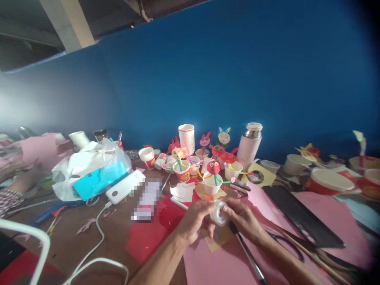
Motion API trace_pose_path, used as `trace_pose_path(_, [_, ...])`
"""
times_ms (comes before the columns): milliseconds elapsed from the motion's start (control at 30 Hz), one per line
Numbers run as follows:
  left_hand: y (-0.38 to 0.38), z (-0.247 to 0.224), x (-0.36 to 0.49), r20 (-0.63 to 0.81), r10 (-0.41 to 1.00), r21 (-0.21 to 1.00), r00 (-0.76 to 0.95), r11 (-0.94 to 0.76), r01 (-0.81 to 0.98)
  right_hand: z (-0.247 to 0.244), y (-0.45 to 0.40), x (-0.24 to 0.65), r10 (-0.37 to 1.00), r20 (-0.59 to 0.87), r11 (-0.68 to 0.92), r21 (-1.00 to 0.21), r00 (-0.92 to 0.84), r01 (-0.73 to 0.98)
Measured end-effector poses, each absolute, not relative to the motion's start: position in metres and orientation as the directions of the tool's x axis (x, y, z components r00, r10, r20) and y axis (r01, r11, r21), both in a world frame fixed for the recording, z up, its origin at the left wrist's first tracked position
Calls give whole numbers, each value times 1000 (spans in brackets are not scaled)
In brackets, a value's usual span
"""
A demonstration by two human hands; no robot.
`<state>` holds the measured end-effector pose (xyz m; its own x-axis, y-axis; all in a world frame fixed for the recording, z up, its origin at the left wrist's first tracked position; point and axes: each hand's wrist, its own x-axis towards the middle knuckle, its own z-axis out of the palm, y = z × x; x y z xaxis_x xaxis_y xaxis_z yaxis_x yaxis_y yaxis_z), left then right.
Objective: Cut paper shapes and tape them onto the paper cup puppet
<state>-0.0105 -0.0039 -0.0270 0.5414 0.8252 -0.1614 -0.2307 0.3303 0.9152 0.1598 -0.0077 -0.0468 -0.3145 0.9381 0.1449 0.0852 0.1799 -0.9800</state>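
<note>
A roll of clear tape (219, 214) is held between both hands above the pink paper (213, 265). My left hand (197, 219) closes its thumb and fingers on the roll's left side. On the other side, my right hand (242, 217) grips it with its fingertips at the rim. Below my right hand lies a black and silver pen (249, 255). Just beyond the roll stands a white paper cup (212, 184) with a red paper face (213, 167) rising from it. Scissors (286, 245) lie right of my right forearm, partly hidden.
Several decorated cups (181, 173) stand ahead, with a pink thermos (249, 147) behind. A dark phone (303, 215) lies right; a power bank (125, 188) with a white cable and a plastic bag (63, 178) are left. Another person's arm (13, 194) shows at far left.
</note>
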Motion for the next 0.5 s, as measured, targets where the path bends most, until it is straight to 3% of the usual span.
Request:
trace_pose_path(233, [-5,-23,-16,-77,900,985,429,135,-106,-45,-7,158,959,-135,-167,-980,-250,-110])
trace_pose_path(500, [-11,-17,-16,44,865,999,500,-28,-39,-41,-9,159,919,-201,-207,-978,-338,19])
